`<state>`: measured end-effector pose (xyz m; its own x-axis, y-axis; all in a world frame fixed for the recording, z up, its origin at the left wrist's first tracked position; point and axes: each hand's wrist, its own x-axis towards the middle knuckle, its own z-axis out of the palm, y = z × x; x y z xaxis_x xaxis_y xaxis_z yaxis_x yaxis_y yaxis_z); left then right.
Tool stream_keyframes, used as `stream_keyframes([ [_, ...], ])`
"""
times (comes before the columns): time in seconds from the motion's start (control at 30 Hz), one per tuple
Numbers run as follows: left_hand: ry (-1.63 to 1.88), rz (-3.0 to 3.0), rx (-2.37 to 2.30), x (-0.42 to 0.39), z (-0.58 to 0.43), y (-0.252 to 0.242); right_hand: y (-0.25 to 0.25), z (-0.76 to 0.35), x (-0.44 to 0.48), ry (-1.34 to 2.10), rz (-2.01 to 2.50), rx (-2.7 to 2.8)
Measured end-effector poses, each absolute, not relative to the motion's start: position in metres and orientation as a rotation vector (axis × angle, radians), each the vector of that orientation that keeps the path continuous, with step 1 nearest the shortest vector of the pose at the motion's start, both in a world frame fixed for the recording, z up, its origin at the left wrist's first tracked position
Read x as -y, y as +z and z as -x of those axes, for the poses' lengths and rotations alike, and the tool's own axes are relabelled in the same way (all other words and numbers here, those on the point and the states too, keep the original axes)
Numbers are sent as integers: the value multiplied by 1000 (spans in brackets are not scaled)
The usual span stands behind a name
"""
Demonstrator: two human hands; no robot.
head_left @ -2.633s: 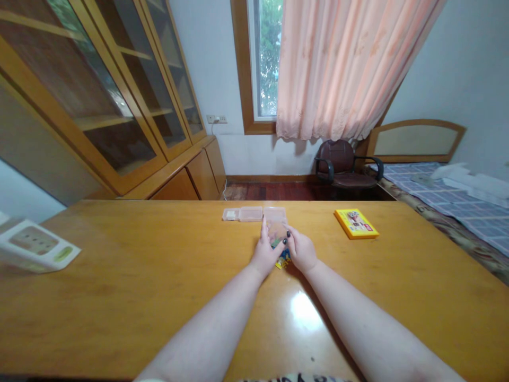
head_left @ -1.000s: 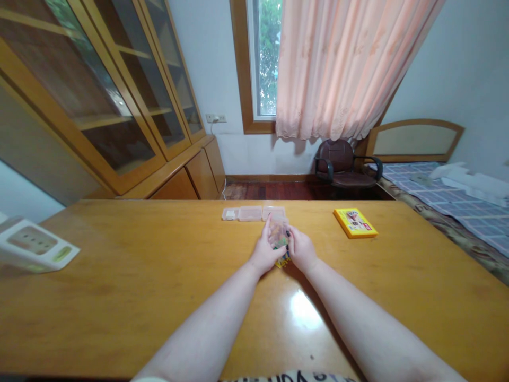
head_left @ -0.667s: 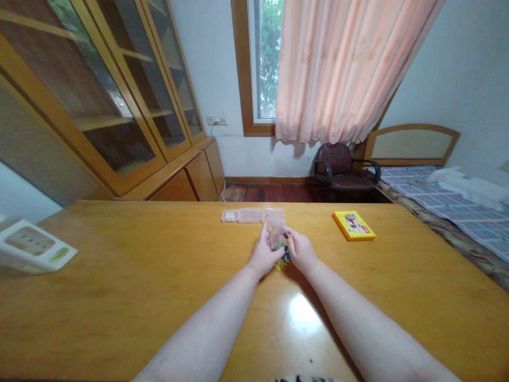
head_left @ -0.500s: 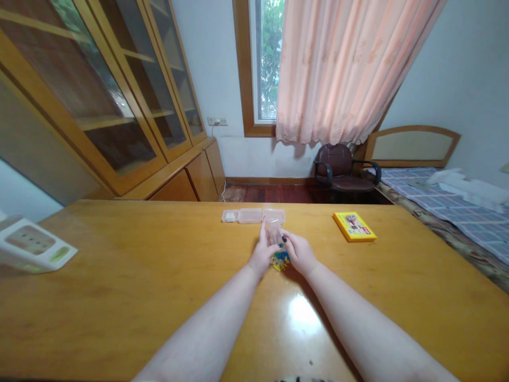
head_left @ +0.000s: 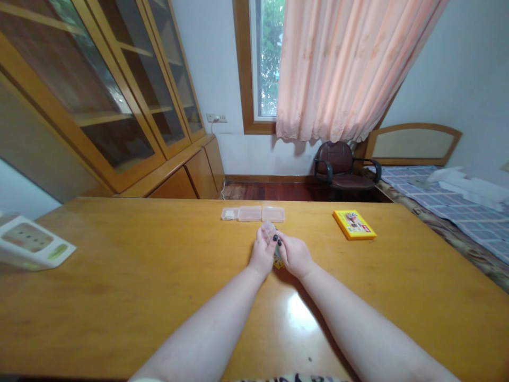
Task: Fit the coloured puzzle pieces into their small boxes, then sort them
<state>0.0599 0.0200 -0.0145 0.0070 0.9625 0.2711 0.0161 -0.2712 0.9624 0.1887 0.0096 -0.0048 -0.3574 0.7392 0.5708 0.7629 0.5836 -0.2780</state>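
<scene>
My left hand (head_left: 262,254) and my right hand (head_left: 293,255) are pressed close together at the middle of the wooden table (head_left: 139,276). Between them they grip a small clear plastic box (head_left: 268,230), its top showing above the fingertips. A bit of yellow and blue stuff (head_left: 277,262) peeks out under the hands; I cannot tell what it is. Both hands have their fingers curled round the box.
A row of three clear plastic boxes (head_left: 253,214) lies just beyond the hands. A yellow box (head_left: 354,224) lies to the right. A white carton (head_left: 29,249) sits at the left edge. Behind the table are a chair (head_left: 341,165), a bed (head_left: 449,204) and glass-fronted cabinets (head_left: 103,101).
The hands have closed tighter around the small clear box and drawn it slightly nearer. Less of the box and of the yellow and blue stuff shows now.
</scene>
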Motion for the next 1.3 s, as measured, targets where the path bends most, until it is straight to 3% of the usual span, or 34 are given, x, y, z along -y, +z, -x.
stream_keyframes([
  [0.57,1417,-1496,-1213,-20,-58,-26,-7,-186,-8,-77,1263,2000],
  [0.9,1432,-1331,-1005,-32,-56,-25,-21,-202,-38,334,1346,1644],
  [1.1,1390,-1707,-1186,-25,-53,-12,-34,-210,-55,603,1361,1514],
  [1.3,1283,-1944,-1076,-17,-51,-2,-33,-211,-55,690,1305,1431],
])
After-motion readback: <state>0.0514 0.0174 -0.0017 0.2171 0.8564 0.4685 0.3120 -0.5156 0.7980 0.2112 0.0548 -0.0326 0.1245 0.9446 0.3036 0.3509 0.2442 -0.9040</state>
